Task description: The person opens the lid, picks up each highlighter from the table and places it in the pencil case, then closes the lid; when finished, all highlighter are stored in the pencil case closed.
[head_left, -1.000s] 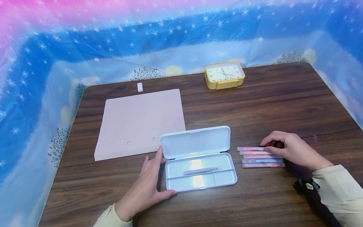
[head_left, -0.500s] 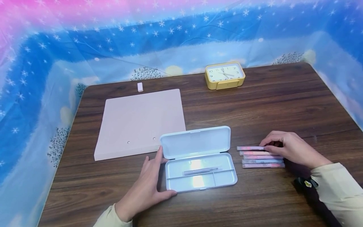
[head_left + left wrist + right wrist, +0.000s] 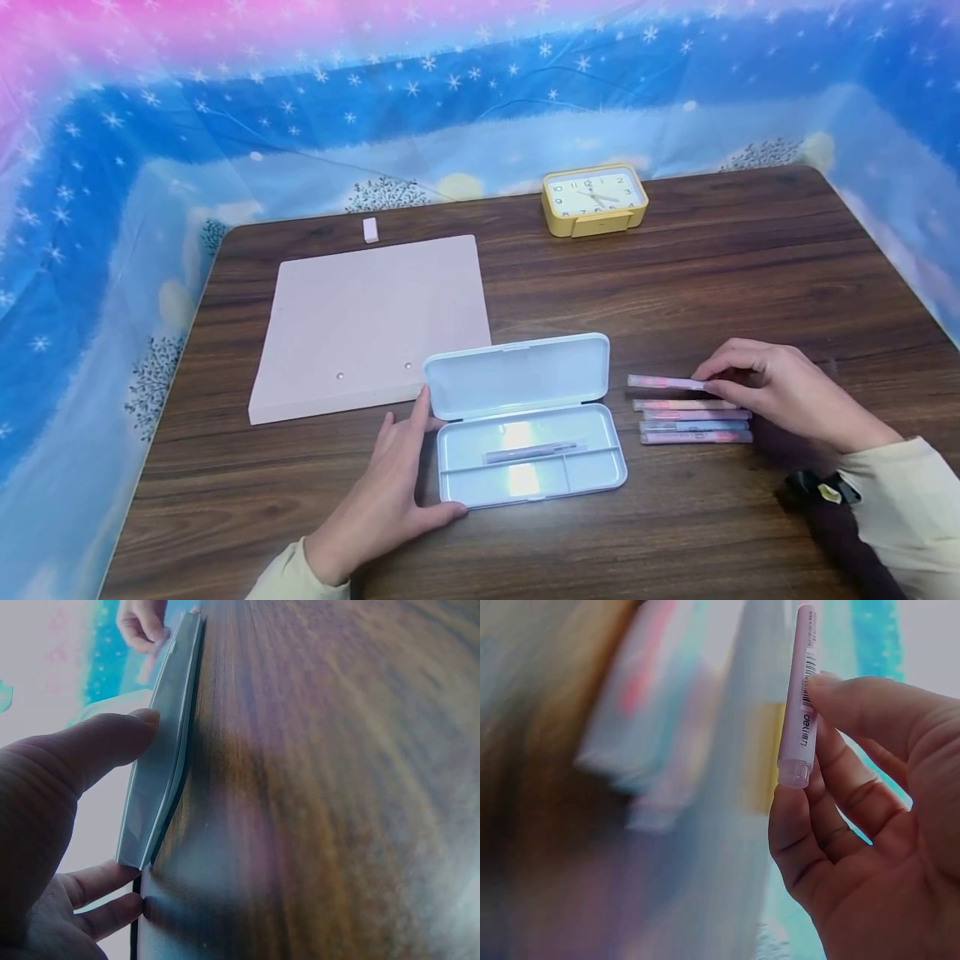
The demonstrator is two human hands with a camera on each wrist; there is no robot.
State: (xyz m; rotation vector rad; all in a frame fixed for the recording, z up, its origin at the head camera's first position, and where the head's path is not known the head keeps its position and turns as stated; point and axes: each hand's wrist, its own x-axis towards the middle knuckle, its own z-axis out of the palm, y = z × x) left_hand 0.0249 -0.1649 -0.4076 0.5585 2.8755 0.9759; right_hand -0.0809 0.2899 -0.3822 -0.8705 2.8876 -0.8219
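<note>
The step in hand is judged to be the transfer of pens, one at a time, into the pencil case [image 3: 483, 487]; the current stage appears to be the pick-up. The right hand [image 3: 795, 392] has its fingers clamped on the right end of one pale pink pen [image 3: 663, 382], thumb opposed, with the pen apart from the row of four pens [image 3: 693, 426] on the surface [image 3: 712, 283], to the right of the case. The left hand [image 3: 393, 471] has its thumb and fingers spread apart, placed against the left end of the case and apparently steadying it. The lid [image 3: 517, 379] is raised, and another pen [image 3: 528, 452] lies in the rear compartment near the long divider; contact with that divider cannot be confirmed. The next move would call for carrying the held pen leftward, keeping it lengthwise to the compartment, and lowering it inside the rim without striking the lid. The head view alone shows the compartments and the pen within them. The right wrist view adds the barcode and lettering on the held pen and its clear end piece, though the row there is blurred. The left wrist view shows the thumb against the front wall of the case.
</note>
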